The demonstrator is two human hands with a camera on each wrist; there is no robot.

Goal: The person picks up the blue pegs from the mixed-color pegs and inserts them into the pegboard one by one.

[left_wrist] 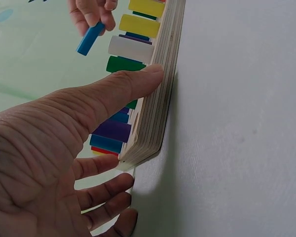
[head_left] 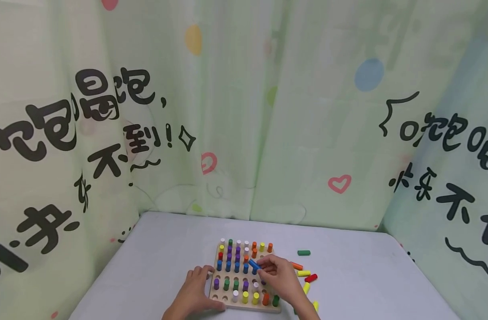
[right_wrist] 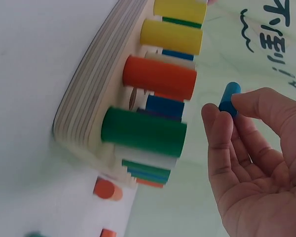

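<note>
Blue wooden cylinder peg (head_left: pixel 253 264), pinched in the right hand (head_left: pixel 281 278), hovers over the square wooden pegboard (head_left: pixel 217 302); the left hand (head_left: pixel 196 291), fingers relaxed, steadies its edge. Next, judging so: upright it over a free hole beneath the fingers.

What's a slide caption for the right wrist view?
Right hand pinches a blue peg beside the wooden pegboard filled with coloured pegs.

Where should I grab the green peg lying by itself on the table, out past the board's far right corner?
Pinch the green peg across its middle, coming straight down from above. It lies flat on its side on the table, apart from the other loose pegs, so its long round sides are probably free for thumb and finger.
</note>
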